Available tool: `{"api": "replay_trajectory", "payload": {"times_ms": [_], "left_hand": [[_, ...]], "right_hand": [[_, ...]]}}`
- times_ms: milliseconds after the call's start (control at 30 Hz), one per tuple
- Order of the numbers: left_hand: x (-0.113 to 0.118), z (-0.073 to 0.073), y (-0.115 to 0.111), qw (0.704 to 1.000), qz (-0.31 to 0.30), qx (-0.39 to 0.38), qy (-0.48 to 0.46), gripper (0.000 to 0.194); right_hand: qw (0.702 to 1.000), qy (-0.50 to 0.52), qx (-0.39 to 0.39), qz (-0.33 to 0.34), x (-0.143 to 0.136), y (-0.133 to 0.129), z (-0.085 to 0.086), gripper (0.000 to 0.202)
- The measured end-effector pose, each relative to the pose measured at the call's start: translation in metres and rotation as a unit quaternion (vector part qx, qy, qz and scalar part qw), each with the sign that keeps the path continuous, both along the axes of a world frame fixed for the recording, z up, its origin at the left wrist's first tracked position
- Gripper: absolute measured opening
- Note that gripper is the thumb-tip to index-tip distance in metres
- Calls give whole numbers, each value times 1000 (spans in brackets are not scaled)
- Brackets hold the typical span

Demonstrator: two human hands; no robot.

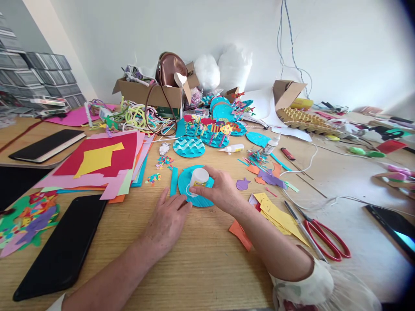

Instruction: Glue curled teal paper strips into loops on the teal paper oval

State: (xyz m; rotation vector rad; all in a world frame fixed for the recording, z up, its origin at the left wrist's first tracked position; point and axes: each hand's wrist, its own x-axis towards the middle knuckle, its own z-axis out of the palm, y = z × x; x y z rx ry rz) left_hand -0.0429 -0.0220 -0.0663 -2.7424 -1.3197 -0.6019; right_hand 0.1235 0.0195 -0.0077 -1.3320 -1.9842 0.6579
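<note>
A blue round disc (pixel 206 199) lies on the wooden table before me. Over it my right hand (pixel 220 188) grips a white glue bottle (pixel 199 176), tipped with its base toward me and its nozzle end low over the disc. My left hand (pixel 170 216) rests at the disc's lower left edge, fingers spread and holding nothing. Just left of the disc is a narrow blue paper strip (pixel 174 181). Small coloured paper bits (pixel 164 162) lie farther left, beside a small white cutout (pixel 164 149).
Coloured paper sheets (pixel 126 181) and a black phone (pixel 61 246) are at left. Red-handled scissors (pixel 324 239), yellow paper scraps (pixel 279 216) and a purple cutout (pixel 242 184) lie at right. Decorated blue discs (pixel 189 147), another glue bottle (pixel 234 148) and a cardboard box (pixel 152 96) stand behind.
</note>
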Motion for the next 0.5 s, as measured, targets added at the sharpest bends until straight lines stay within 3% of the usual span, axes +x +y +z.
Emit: {"api": "replay_trajectory", "payload": {"times_ms": [500], "left_hand": [[0,1,-1,1000,-1,-4,-11,30]], "right_hand": [[1000,5,-4,2,1,1,-3,21]]}}
